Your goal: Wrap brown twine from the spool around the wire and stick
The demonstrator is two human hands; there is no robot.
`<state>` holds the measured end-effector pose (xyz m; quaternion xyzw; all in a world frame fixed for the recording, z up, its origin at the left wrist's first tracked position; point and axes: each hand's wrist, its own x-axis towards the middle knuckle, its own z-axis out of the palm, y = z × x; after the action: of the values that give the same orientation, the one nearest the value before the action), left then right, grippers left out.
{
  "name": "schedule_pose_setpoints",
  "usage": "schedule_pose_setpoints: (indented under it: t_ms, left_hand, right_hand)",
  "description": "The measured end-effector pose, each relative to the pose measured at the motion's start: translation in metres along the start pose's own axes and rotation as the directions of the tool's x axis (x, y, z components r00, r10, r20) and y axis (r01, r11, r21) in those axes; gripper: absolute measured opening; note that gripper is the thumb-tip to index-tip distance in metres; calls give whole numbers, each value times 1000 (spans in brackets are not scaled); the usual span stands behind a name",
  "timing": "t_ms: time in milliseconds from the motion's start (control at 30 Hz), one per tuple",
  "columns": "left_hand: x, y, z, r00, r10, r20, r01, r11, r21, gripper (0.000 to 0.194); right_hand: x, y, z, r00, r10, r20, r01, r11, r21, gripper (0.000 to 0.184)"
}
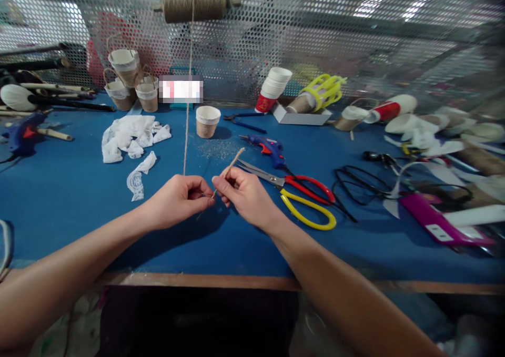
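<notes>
Jute twine (187,120) runs down from a large spool (194,4) at the back to my hands. My left hand (177,199) is closed, pinching the twine between thumb and fingertips. Close beside it, my right hand (246,196) also pinches the twine, and a thicker-looking end (235,161) sticks up from its fingers. Beyond the hands stands a small twine-wrapped cup (208,122). Scissors (290,183) with one red and one yellow handle lie just right of my right hand, next to a blue glue gun (268,148).
Lace pieces (132,136) lie at the left. Finished-looking little baskets (128,75) are stacked at the back left. Stacked paper cups (274,89), pliers (248,123) and a white box (302,116) stand or lie behind. A purple power strip (437,223) with black cables is at the right.
</notes>
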<state>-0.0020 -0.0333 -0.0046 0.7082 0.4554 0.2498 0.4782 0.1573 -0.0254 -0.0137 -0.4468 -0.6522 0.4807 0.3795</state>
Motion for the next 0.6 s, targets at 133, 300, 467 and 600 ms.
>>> schedule_pose_setpoints:
  t_ms: [133,300,467,600]
  left_hand:
    - [0,-1,0,1000,1,9,-1,1000,21,12]
    - [-1,-1,1,1000,-10,11,10,1000,22,12]
    - [-1,1,1,1000,-12,-13,13,998,56,12]
    - [-1,3,1,1000,6,-9,-5,997,77,11]
  right_hand:
    - [1,3,0,1000,-7,-16,6,999,-43,33]
    - [1,5,1,999,-23,-37,19,993,-116,34]
    - [1,5,2,997,-18,-75,7,989,-148,35]
    - [0,3,2,998,4,-62,-8,998,-63,34]
